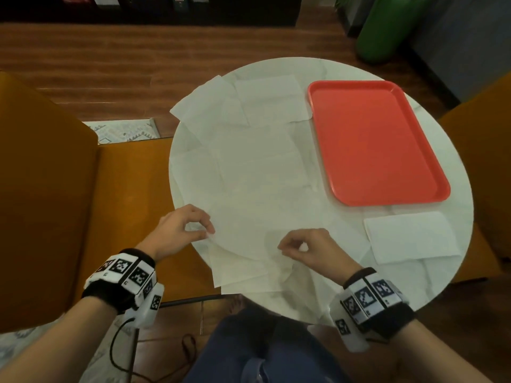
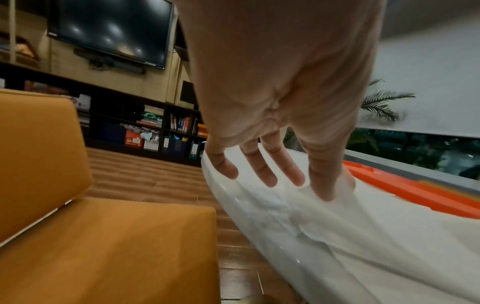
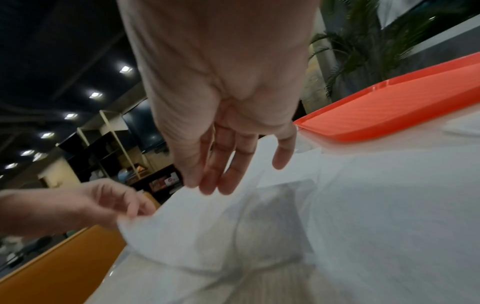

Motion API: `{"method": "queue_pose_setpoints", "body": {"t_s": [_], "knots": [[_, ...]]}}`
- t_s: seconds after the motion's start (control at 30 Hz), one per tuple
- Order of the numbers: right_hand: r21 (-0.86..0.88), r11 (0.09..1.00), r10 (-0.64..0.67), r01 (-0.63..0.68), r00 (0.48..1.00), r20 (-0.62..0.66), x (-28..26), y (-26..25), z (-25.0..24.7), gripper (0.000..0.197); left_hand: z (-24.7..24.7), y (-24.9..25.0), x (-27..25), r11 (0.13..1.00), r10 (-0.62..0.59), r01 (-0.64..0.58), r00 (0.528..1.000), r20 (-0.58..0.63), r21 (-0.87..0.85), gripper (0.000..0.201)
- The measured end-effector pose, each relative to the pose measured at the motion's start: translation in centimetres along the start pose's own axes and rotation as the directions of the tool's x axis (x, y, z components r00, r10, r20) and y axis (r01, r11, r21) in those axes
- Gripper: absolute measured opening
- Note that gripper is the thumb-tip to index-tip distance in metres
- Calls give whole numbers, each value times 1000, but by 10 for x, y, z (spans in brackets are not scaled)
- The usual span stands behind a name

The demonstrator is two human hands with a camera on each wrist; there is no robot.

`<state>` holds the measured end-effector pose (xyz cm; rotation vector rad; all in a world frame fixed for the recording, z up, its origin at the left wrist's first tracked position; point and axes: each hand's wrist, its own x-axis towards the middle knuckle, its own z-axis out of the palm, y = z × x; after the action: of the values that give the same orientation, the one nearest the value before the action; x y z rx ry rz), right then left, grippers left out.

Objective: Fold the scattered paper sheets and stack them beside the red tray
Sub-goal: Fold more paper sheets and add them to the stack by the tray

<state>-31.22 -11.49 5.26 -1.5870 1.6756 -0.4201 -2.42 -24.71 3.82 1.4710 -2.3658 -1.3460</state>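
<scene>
Several white paper sheets (image 1: 257, 150) lie overlapping across the round white table (image 1: 459, 205). The red tray (image 1: 373, 139) sits on its right half, seen also as the tray (image 2: 415, 193) and the tray (image 3: 389, 111). One folded sheet (image 1: 412, 236) lies just in front of the tray. At the near edge my left hand (image 1: 206, 230) pinches the left edge of a sheet (image 1: 249, 261). My right hand (image 1: 284, 248) pinches the same sheet further right. The left wrist view shows my left hand (image 2: 330, 193) on the paper (image 2: 363, 246). The right wrist view shows my right hand (image 3: 200, 187) at the lifted edge of the paper (image 3: 233, 226).
An orange chair (image 1: 55, 189) stands close on the left and another orange chair (image 1: 484, 134) on the right. A green container (image 1: 387, 29) is on the wooden floor behind. My legs (image 1: 262, 349) are under the table's near edge. Some sheets overhang the near and far left rim.
</scene>
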Motion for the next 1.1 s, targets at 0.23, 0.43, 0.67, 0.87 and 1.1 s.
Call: {"method": "queue_pose_setpoints", "body": {"t_s": [0.23, 0.43, 0.67, 0.87, 1.1], "knots": [[-130, 990, 7, -51, 950, -312, 31, -21, 17, 41, 26, 43, 11, 980, 162, -139, 972, -171, 139, 30], [-452, 892, 76, -4, 987, 142, 46, -14, 68, 66, 81, 25, 34, 781, 34, -95, 993, 110, 617, 65], [-546, 831, 166, -109, 984, 56, 14, 30, 48, 65, 78, 6, 34, 783, 66, -115, 993, 101, 612, 72], [-558, 805, 249, -201, 968, 10, 2, 33, 42, 77, 65, 22, 35, 783, 76, -91, 996, 51, 616, 78], [-545, 809, 180, -219, 976, -126, 16, 3, 29, 67, 37, 54, 50, 860, 100, -71, 995, -30, 506, 47]]}}
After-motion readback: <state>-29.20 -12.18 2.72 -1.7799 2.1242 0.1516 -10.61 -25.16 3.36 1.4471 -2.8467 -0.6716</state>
